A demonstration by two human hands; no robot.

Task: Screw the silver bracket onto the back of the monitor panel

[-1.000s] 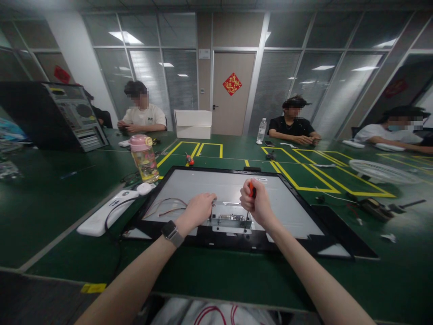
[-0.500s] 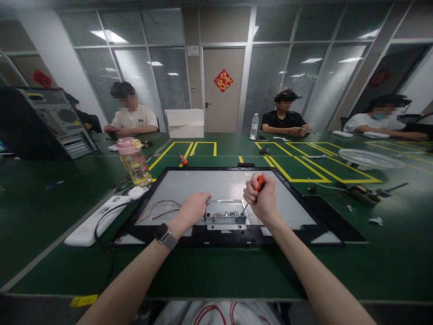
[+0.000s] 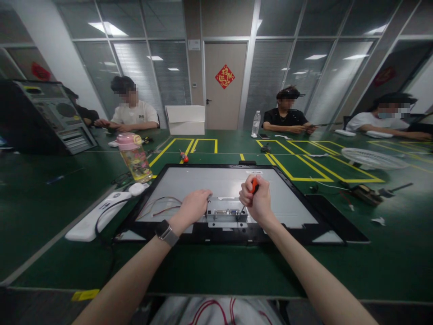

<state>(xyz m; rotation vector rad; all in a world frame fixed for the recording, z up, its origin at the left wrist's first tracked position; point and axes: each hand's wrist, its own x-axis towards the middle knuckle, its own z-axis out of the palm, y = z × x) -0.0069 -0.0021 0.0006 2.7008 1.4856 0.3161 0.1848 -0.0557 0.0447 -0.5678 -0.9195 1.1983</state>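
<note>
In the head view, since half a second ago, my right hand (image 3: 257, 201) has come in closer to the bracket (image 3: 218, 206), and the screwdriver (image 3: 255, 186) stands steeper in it; across the table (image 3: 189, 266), the person in black (image 3: 286, 121) now has a thin dark rod (image 3: 326, 124) at their hands.

My right fingers are clenched round the orange handle; the shaft slants down to the bracket's right end, though I cannot tell whether the tip sits in a screw; my left hand (image 3: 193, 207) lies at the bracket's left edge, fingertips over its far corner, but whether they pinch it or only press I cannot tell; a watch (image 3: 163, 231) is on that wrist.

The bracket is on the panel (image 3: 203, 178), near the edge closest to me; wires (image 3: 158, 203) curl over the panel to the left of my left hand; beyond them on the table lie a power strip (image 3: 96, 217) and a pink-lidded bottle (image 3: 137, 162), upright; a black slab (image 3: 333, 219) lies just beside the panel's right side.
</note>
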